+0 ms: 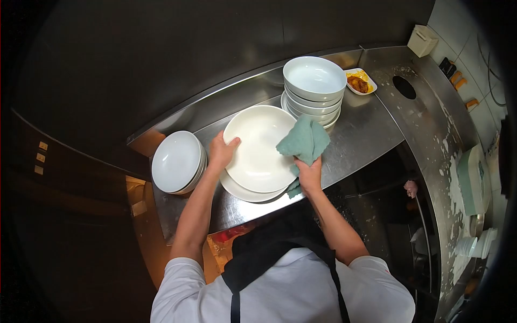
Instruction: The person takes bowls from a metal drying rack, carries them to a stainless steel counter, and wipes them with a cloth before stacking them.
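A large white plate (261,148) is held up in front of me, above another white plate (245,192) that lies on the steel counter. My left hand (222,151) grips its left rim, with the thumb over the edge. In my right hand (309,172) is a green cloth (305,140), bunched against the plate's right rim. Part of the cloth hangs below that hand. To the left stands a tilted stack of white bowls (176,161). Behind and to the right is a taller stack of white bowls (315,81).
A small dish with orange-red food (360,82) sits right of the tall stack. The steel counter (358,129) curves right to a wet surface with a round hole (404,87). A white container (422,41) stands in the back right corner.
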A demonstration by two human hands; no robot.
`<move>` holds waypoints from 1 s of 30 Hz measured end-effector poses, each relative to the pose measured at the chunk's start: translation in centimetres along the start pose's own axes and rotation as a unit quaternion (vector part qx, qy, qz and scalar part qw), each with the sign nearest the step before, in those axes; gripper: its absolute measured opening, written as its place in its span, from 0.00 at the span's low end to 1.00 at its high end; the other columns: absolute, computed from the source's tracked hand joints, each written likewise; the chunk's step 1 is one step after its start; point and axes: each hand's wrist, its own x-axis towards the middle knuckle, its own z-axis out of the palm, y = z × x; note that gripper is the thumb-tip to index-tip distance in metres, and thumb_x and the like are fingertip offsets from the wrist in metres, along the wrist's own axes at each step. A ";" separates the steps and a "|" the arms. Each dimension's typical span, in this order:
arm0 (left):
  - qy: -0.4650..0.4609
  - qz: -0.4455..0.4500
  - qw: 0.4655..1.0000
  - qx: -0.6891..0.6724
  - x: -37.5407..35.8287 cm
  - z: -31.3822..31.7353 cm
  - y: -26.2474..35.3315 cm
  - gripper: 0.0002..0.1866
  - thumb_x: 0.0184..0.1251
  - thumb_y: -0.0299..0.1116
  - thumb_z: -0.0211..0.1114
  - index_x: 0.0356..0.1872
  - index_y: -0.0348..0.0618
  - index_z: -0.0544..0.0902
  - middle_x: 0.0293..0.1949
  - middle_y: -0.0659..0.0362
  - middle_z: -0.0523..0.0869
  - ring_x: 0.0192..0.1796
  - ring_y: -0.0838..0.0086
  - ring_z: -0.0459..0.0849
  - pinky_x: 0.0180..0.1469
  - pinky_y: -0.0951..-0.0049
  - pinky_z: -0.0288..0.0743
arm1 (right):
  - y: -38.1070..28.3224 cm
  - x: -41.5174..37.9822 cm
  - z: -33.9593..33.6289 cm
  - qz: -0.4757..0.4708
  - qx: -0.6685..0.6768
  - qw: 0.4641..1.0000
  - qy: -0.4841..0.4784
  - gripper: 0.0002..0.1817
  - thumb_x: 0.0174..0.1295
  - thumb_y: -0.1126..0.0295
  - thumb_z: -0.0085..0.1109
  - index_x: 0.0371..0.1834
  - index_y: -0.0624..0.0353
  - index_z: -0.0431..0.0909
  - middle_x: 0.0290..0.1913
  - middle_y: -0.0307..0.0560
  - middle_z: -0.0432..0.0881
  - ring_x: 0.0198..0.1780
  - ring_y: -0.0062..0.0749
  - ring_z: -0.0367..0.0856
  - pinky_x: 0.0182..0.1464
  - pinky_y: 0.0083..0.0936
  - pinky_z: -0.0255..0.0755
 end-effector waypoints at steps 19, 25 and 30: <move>-0.099 -0.071 0.862 -0.492 -8.0 4.5 9.7 0.24 0.76 0.44 0.65 0.60 0.35 0.76 0.52 0.57 0.86 0.51 0.74 0.83 0.58 0.73 0.75 | -2.3 -3.7 1.7 0.024 0.051 0.984 -0.170 0.28 0.73 0.61 0.44 0.70 0.70 0.66 0.68 0.58 0.72 0.71 0.45 0.68 0.73 0.37 0.58; -0.087 0.025 0.927 -0.365 -6.0 1.7 5.5 0.20 0.78 0.41 0.63 0.58 0.34 0.76 0.51 0.57 0.86 0.51 0.75 0.83 0.57 0.72 0.76 | -16.2 -4.4 3.1 -0.362 -0.128 0.901 -0.201 0.36 0.62 0.58 0.57 0.71 0.71 0.66 0.75 0.67 0.64 0.76 0.53 0.65 0.75 0.38 0.58; -0.180 0.037 0.894 -0.409 -8.8 2.7 7.2 0.20 0.77 0.35 0.63 0.63 0.34 0.74 0.54 0.58 0.85 0.54 0.76 0.82 0.61 0.70 0.74 | -16.3 2.8 3.9 -0.224 0.011 0.930 -0.292 0.32 0.60 0.65 0.65 0.68 0.65 0.71 0.66 0.65 0.75 0.69 0.53 0.73 0.68 0.39 0.67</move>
